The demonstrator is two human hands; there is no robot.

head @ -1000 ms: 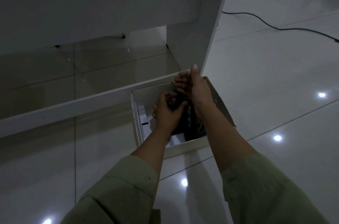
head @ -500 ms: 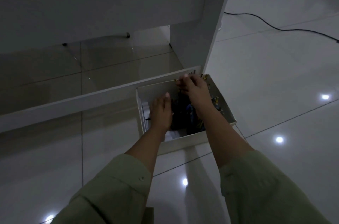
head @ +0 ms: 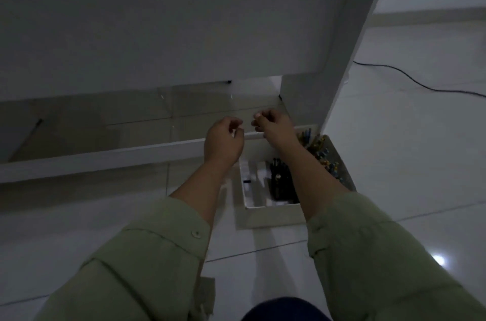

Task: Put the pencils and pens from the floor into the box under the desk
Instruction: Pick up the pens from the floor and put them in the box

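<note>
**Hands raised empty above the filled box**

Hands hover over the far end of the box, both loosely curled with nothing visible in them. The left hand (head: pixel 223 143) sits over the white crossbar (head: pixel 105 160) of the desk (head: pixel 184 18), fingers bent inward. The right hand (head: pixel 273 123) is just beside it, a little farther forward, its fingertips also tucked in; a small gap separates the two. Pale green sleeves (head: pixel 147 262) cover both forearms up to the wrists.

Below the right forearm, the white box (head: pixel 273 218) rests on the glossy tiled floor (head: pixel 407 149), pushed against the foot of the desk's side panel. Inside it, coloured pencils and pens (head: pixel 322 152) lie along the right wall, and a dark bundle (head: pixel 280 181), possibly more pens, stands near the middle; the dim light makes it hard to tell. A black cable (head: pixel 410 81) trails across the floor to the right, well apart from the box.
</note>
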